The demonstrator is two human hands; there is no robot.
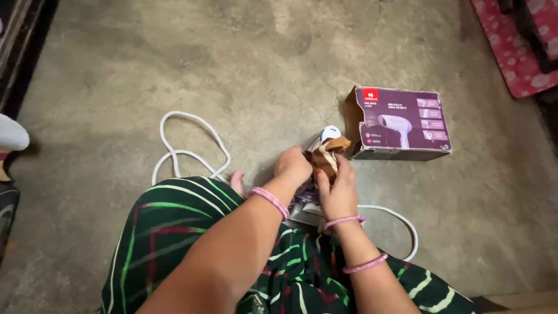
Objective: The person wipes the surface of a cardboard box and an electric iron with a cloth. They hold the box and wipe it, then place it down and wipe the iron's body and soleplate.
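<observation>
My left hand (292, 166) and my right hand (338, 189) meet low in the middle of the view, both gripping a crumpled piece of brown cardboard packing (325, 154). A white hair dryer (330, 133) pokes out just above the cardboard, mostly hidden by it and by my fingers. Its white cord (186, 152) loops over the concrete floor to the left and comes round behind my right wrist. A purple hair dryer box (400, 123) lies open on its side just to the right of my hands.
My lap, in dark green striped cloth (174, 232), fills the bottom of the view. A red patterned mat (511, 52) lies at the top right. A white object (11, 134) sits at the left edge. Papers lie under my hands.
</observation>
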